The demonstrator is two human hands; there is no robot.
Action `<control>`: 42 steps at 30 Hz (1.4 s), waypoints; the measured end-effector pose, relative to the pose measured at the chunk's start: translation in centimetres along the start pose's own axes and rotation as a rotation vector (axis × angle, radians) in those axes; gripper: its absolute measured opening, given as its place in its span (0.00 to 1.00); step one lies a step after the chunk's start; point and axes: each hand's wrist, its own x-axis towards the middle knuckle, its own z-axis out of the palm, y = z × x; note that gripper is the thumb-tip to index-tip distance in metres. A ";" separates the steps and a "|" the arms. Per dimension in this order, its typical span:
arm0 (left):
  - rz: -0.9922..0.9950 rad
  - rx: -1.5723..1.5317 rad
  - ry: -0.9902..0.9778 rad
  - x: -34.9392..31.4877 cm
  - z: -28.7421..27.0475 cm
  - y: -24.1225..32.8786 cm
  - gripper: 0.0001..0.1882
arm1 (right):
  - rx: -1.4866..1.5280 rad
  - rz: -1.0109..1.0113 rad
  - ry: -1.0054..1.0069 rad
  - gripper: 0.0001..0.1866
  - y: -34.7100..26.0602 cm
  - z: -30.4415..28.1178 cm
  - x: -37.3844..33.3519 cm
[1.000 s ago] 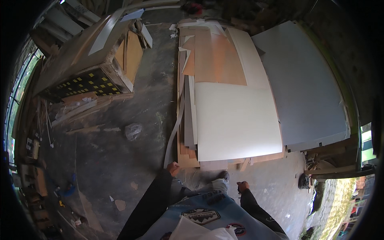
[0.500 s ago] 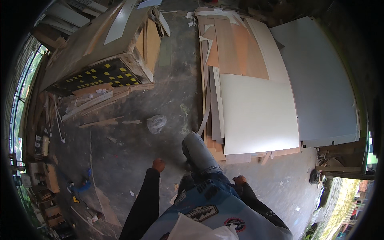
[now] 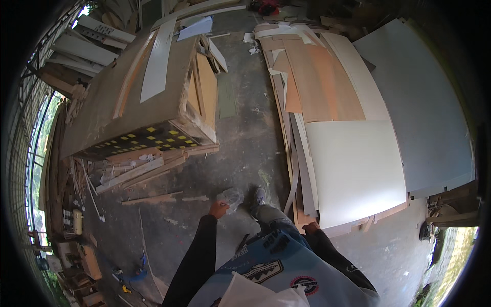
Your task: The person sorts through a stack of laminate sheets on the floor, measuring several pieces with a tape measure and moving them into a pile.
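Observation:
My left hand (image 3: pixel 219 209) hangs in front of me over the concrete floor, its fingers curled and nothing seen in them. Just beyond it lies a crumpled clear plastic bag (image 3: pixel 231 196) on the floor. My right hand (image 3: pixel 311 228) is at my right side, fingers curled in, with nothing visible in it. It is nearest to the front left corner of a glossy white sheet (image 3: pixel 358 174), which tops a stack of boards; I cannot tell whether they touch. One of my shoes (image 3: pixel 260 195) is forward on the floor beside the bag.
Brown veneer sheets (image 3: pixel 327 87) cover the stack's far part, with a large grey panel (image 3: pixel 419 107) to its right. At left stands a big wooden workbench (image 3: pixel 128 110) with a white strip (image 3: pixel 157 66) on top. Wood offcuts (image 3: pixel 138 174) lie before it; a blue tool (image 3: pixel 137 275) sits lower left.
I have stepped forward, so the bench, stack and bag are nearer. A shoe now shows ahead. My left hand has swung slightly forward; my right is now close to the stack's corner.

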 end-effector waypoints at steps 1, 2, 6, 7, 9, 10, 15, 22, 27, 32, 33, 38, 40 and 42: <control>-0.041 0.002 0.035 0.0 -3.9 -0.3 0.22 | 0.155 0.060 -0.065 0.23 -7.1 -0.3 -2.9; -0.008 -0.006 0.019 1.8 -3.5 2.3 0.21 | 0.139 0.062 0.027 0.22 -6.6 -2.2 -2.1; 0.017 0.031 0.022 7.5 -8.4 7.3 0.19 | 0.211 -0.008 0.209 0.25 -12.6 -8.0 -2.3; 0.008 0.063 -0.014 9.2 -9.1 8.6 0.17 | 0.231 0.004 0.243 0.26 -13.3 -9.1 -1.6; 0.015 0.093 -0.042 12.5 -11.7 10.5 0.16 | 0.270 0.043 0.377 0.26 -16.8 -10.8 -2.1; 0.050 0.084 -0.064 14.6 -12.0 12.1 0.16 | 0.243 0.032 0.388 0.27 -16.4 -11.5 -0.6; 0.130 0.118 -0.133 22.7 -12.4 21.3 0.16 | 0.240 0.119 0.502 0.27 -17.7 -11.8 3.1; 0.179 0.207 -0.284 35.7 -15.0 28.7 0.16 | 0.302 0.144 0.151 0.25 -26.2 -12.3 10.1; 0.017 0.665 -0.594 44.2 -11.9 36.8 0.21 | -0.160 -0.339 -0.201 0.19 -29.1 -16.7 21.1; 0.028 1.038 -0.758 51.5 -16.0 40.0 0.24 | 0.030 -0.053 -0.118 0.30 -44.4 -26.2 27.2; -0.052 1.013 -0.769 49.8 -17.1 41.0 0.24 | -0.001 0.091 -0.131 0.32 -48.7 -29.3 25.6; 0.178 1.033 -1.061 59.0 -21.8 43.6 0.19 | 0.085 -0.326 -0.110 0.28 -59.4 -42.1 29.7; -0.118 0.708 -1.042 60.3 -22.0 46.0 0.18 | 0.107 -0.338 -0.122 0.24 -60.6 -44.9 31.2; -0.157 0.664 -1.149 63.4 -23.8 48.9 0.18 | 0.106 -0.387 -0.131 0.21 -62.2 -47.3 33.5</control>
